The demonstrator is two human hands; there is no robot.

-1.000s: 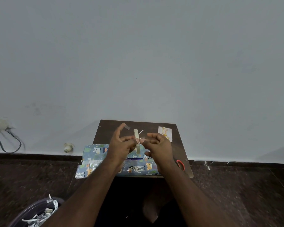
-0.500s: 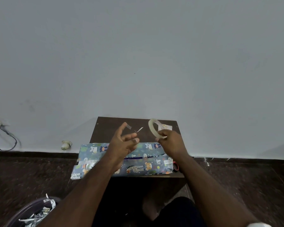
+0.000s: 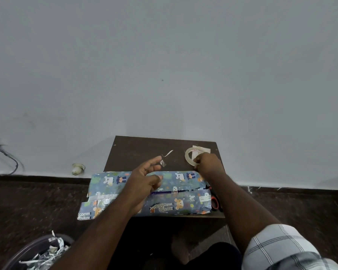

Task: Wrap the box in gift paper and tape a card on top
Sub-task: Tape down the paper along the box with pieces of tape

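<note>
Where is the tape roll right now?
The tape roll is in the right hand, at the table's far right, over the card.

A big plain grey wall (image 3: 164,65) fills most of the view. A small dark brown table (image 3: 141,151) stands against it. The floor (image 3: 27,201) is dark and speckled. Black wires (image 3: 6,160) hang low on the wall at the left. A bin (image 3: 33,250) of paper scraps sits on the floor.
</note>
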